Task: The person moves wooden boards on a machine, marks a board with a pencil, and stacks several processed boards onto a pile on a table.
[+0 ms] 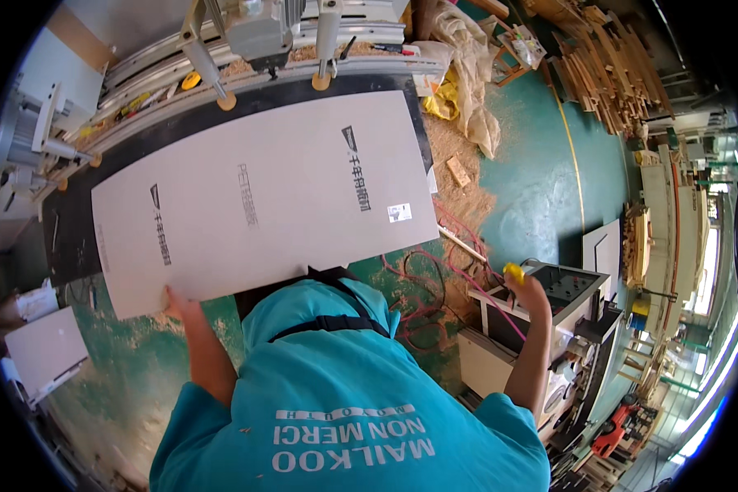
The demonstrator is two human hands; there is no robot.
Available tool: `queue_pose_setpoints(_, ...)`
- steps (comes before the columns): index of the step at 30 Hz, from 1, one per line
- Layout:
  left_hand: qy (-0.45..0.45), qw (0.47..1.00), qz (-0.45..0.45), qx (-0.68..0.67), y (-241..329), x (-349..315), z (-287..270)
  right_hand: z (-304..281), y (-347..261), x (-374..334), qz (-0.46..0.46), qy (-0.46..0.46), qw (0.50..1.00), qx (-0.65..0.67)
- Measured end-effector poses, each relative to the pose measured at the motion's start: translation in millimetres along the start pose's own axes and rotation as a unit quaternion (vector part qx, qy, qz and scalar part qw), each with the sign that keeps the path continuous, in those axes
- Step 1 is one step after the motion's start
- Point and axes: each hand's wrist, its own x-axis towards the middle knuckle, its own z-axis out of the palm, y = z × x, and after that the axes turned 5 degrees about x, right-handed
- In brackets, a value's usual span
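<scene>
A large pale grey panel board with dark printed marks and a small white label lies on the dark machine bed in front of me. At its near left corner my left hand grips the edge; some of its fingers are hidden under the board. Out to the right, away from the board, my right hand is raised with its fingers closed round a small yellow object. Most of that object is covered by the hand, so its kind is unclear.
Beyond the board stands a machine head with clamping posts on metal rails. Right of me is a control cabinet with a dark panel. Red hoses and sawdust cover part of the green floor. Stacked timber lies at far right.
</scene>
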Motion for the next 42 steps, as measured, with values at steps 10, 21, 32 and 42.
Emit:
queue_pose_setpoints(10,0.029,0.994,-0.098,0.047,-1.0,-107.3,61.3,-9.0,-119.3,85.0,-0.136,-0.045,0.987,0.076)
queue_pose_setpoints(21,0.08,0.994,-0.061,-0.034,45.9,-52.8,3.6,4.8,-198.4,146.3,-0.115,-0.112,0.985,-0.06)
queue_pose_setpoints(32,0.156,0.969,-0.176,-0.075,61.1,-0.7,-48.1,257.8,-458.6,131.2,-0.347,-0.092,0.931,-0.067)
queue_pose_setpoints(42,0.373,0.917,-0.083,0.118,112.1,54.3,-6.3,389.7,-539.1,165.7,-0.575,-0.098,0.796,-0.16)
